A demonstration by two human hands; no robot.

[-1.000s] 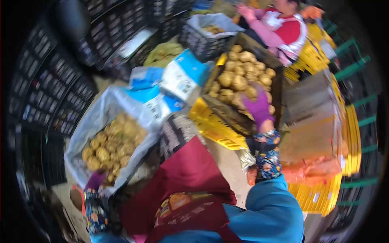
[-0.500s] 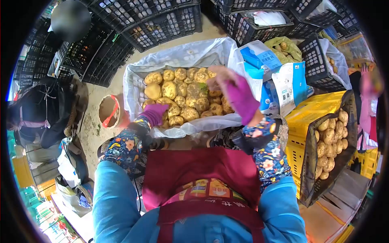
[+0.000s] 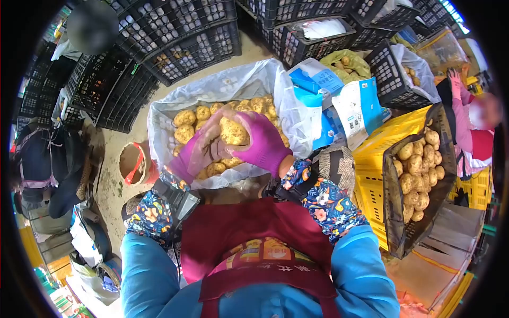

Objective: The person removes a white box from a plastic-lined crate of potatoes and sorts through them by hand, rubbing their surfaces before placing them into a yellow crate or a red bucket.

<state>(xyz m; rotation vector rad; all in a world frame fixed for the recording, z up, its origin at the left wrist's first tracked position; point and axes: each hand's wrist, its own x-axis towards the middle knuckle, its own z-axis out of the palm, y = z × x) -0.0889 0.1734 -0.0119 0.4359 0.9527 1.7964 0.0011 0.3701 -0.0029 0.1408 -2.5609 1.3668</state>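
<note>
A dirt-specked potato [image 3: 233, 132] is raised above the lined crate [image 3: 159, 127], between my two gloved hands. My left hand [image 3: 197, 148] curls around its left side, fingers bent. From the right, my right hand [image 3: 262, 144] closes on the same potato, its purple glove covering the palm. Under them, loose potatoes [image 3: 185, 125] fill the crate, partly covered by my hands. Translucent plastic sheeting [image 3: 228, 79] lines the crate and hangs over its rim.
Right of the crate are blue-and-white bags [image 3: 356, 108] and a tilted yellow crate [image 3: 366, 175] of potatoes. A red-handled bucket [image 3: 135, 164] stands at left. Black crates [image 3: 185, 47] are stacked behind. One person [image 3: 472, 116] is at far right.
Both hands have come together over the crate, and a potato is now held up between them. My right hand has moved down and left. The whole view has shifted slightly.
</note>
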